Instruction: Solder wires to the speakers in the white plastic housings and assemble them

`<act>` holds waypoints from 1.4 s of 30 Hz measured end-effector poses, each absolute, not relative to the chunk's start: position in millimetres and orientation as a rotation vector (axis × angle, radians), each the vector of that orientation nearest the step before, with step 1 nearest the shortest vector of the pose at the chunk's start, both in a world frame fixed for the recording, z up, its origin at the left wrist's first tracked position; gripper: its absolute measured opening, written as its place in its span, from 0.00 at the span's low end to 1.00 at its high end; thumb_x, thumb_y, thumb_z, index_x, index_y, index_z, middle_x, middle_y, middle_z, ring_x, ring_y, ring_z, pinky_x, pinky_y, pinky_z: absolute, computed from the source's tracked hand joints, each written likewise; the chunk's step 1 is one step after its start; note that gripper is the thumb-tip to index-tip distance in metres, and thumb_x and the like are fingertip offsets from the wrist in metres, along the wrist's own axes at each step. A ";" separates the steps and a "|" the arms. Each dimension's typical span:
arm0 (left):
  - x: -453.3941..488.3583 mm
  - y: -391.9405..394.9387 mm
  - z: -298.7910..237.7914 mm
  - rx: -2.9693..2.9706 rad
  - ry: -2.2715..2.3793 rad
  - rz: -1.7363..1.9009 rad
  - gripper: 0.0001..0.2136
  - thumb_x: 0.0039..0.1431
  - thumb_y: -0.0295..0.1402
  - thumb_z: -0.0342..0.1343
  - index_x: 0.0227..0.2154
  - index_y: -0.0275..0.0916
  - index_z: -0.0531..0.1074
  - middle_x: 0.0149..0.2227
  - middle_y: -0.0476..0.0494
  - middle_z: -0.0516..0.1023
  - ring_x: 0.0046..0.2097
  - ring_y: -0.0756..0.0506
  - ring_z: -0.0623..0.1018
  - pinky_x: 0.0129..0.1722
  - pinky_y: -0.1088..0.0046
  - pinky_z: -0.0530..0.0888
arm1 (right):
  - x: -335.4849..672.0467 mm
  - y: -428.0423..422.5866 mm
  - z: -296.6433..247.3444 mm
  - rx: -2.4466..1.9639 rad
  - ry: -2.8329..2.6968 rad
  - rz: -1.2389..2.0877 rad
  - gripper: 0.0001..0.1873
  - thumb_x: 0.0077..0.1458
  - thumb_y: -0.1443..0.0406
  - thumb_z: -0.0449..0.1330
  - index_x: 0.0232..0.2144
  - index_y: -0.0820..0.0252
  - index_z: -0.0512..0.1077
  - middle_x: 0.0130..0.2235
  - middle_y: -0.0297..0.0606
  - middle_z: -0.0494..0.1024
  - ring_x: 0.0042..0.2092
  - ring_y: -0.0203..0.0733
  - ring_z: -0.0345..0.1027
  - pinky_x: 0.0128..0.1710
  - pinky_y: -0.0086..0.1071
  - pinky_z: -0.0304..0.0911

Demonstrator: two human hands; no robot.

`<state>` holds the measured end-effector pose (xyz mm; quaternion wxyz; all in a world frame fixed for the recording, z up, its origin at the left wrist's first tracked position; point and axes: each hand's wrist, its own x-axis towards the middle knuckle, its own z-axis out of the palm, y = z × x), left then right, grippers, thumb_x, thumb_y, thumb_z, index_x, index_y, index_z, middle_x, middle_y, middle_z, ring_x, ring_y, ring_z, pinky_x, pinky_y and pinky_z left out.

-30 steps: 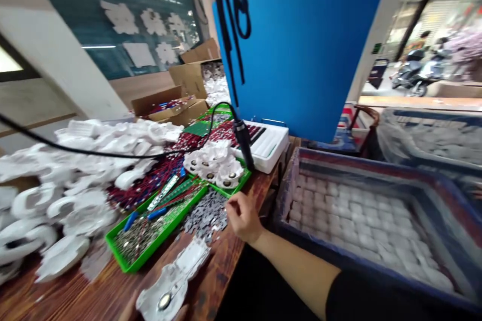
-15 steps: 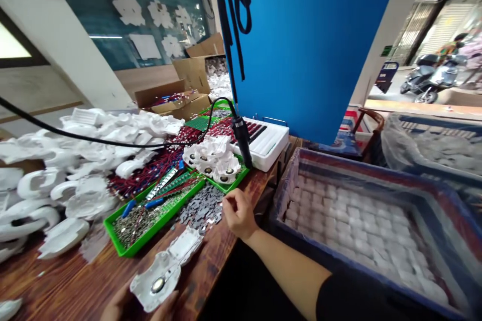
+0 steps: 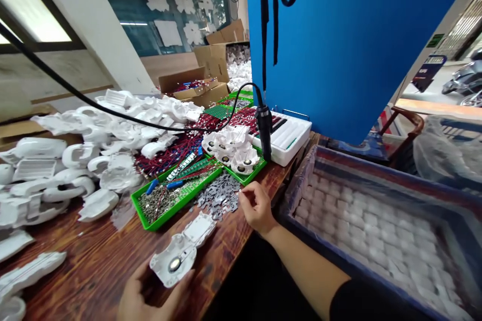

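Note:
A white plastic housing shell (image 3: 199, 228) with a round metal-centred speaker in it lies open side up on the wooden table. My left hand (image 3: 152, 296) grips its near end, thumb on the right edge and fingers on the left. My right hand (image 3: 258, 208) is closed in a pinch beside a heap of small grey flat pieces (image 3: 220, 193); what its fingertips hold, if anything, is too small to tell. Behind the heap, a green tray (image 3: 244, 179) carries several similar white shells with speakers. A black electric screwdriver (image 3: 264, 133) hangs on its cable above that tray's right end.
A long green tray (image 3: 150, 225) of screws, circuit boards and blue parts lies left of the heap. White shells (image 3: 116, 173) pile up at left beside red wires (image 3: 176, 148). A white foam box (image 3: 288, 153) stands behind. A lined crate (image 3: 301, 160) of white pieces is at right.
The camera view has turned left, so everything appears farther right. More of my left hand now shows around the shell. My right hand stays pinched beside the grey pieces.

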<state>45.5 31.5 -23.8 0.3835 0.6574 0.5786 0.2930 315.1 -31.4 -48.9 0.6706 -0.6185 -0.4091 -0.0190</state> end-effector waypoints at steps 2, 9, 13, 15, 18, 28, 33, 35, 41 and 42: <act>43.0 30.4 -28.5 1.710 1.481 0.775 0.48 0.34 0.58 0.70 0.58 0.36 0.65 0.53 0.33 0.76 0.52 0.30 0.79 0.59 0.44 0.74 | 315.7 -33.9 -49.0 -1.399 -0.914 -0.047 0.06 0.59 0.60 0.60 0.35 0.57 0.71 0.30 0.33 0.72 0.28 0.32 0.64 0.29 0.29 0.63; 40.4 9.9 -22.7 1.832 1.472 0.804 0.39 0.47 0.51 0.68 0.58 0.37 0.65 0.55 0.33 0.73 0.54 0.35 0.77 0.58 0.49 0.73 | 322.8 -42.1 -46.1 -1.310 -0.786 -0.015 0.09 0.60 0.59 0.61 0.37 0.59 0.69 0.34 0.33 0.72 0.28 0.31 0.65 0.29 0.29 0.63; 42.8 5.4 -19.4 1.831 1.504 0.818 0.37 0.48 0.47 0.69 0.58 0.37 0.64 0.57 0.34 0.72 0.58 0.35 0.74 0.61 0.51 0.70 | 333.1 -37.4 -44.3 -1.286 -0.794 -0.065 0.11 0.58 0.58 0.63 0.35 0.59 0.69 0.31 0.32 0.70 0.25 0.30 0.63 0.27 0.30 0.61; 42.6 3.8 -20.4 1.830 1.504 0.818 0.37 0.49 0.46 0.69 0.59 0.37 0.63 0.57 0.34 0.71 0.58 0.35 0.74 0.61 0.51 0.70 | 341.7 -38.9 -40.6 -1.293 -0.808 -0.150 0.12 0.56 0.57 0.64 0.33 0.59 0.69 0.32 0.34 0.71 0.27 0.33 0.65 0.29 0.33 0.63; 40.7 4.1 -22.8 1.836 1.494 0.804 0.37 0.49 0.49 0.69 0.59 0.38 0.63 0.56 0.35 0.72 0.57 0.36 0.74 0.61 0.50 0.70 | 368.0 -44.6 -27.9 -1.314 -0.768 -0.362 0.13 0.50 0.57 0.67 0.33 0.57 0.70 0.35 0.38 0.72 0.34 0.40 0.68 0.36 0.39 0.65; 34.2 12.6 -26.8 1.766 1.472 0.772 0.41 0.44 0.54 0.69 0.58 0.40 0.64 0.56 0.35 0.73 0.54 0.34 0.78 0.59 0.47 0.74 | 505.4 -19.3 26.8 -1.614 -0.888 0.013 0.31 0.30 0.53 0.77 0.37 0.59 0.76 0.36 0.42 0.79 0.38 0.46 0.71 0.39 0.41 0.63; 31.1 13.8 -18.9 1.740 1.475 0.716 0.42 0.42 0.54 0.70 0.57 0.39 0.64 0.55 0.35 0.74 0.53 0.33 0.79 0.58 0.46 0.75 | 509.0 -15.5 31.9 -1.554 -0.897 0.133 0.27 0.25 0.54 0.79 0.27 0.60 0.73 0.26 0.30 0.73 0.29 0.35 0.63 0.31 0.34 0.60; 29.8 13.6 -15.1 1.734 1.475 0.677 0.42 0.42 0.54 0.69 0.57 0.39 0.63 0.56 0.34 0.73 0.54 0.33 0.79 0.58 0.47 0.75 | 500.7 -21.7 37.2 -1.494 -0.888 0.149 0.25 0.27 0.55 0.78 0.23 0.59 0.70 0.25 0.30 0.71 0.28 0.34 0.63 0.31 0.34 0.61; 29.5 6.2 -6.7 1.753 1.439 0.636 0.45 0.45 0.49 0.71 0.64 0.41 0.58 0.62 0.33 0.68 0.56 0.35 0.77 0.59 0.51 0.74 | 458.1 -46.0 62.9 -1.296 -0.906 0.362 0.18 0.42 0.56 0.74 0.35 0.55 0.78 0.30 0.42 0.77 0.26 0.43 0.71 0.27 0.42 0.62; 30.1 4.9 -5.9 1.790 1.430 0.640 0.46 0.45 0.48 0.71 0.65 0.42 0.57 0.63 0.33 0.66 0.59 0.35 0.75 0.61 0.51 0.73 | 448.4 -47.8 67.2 -1.249 -0.906 0.374 0.19 0.44 0.55 0.73 0.38 0.52 0.77 0.28 0.39 0.75 0.23 0.39 0.66 0.25 0.40 0.58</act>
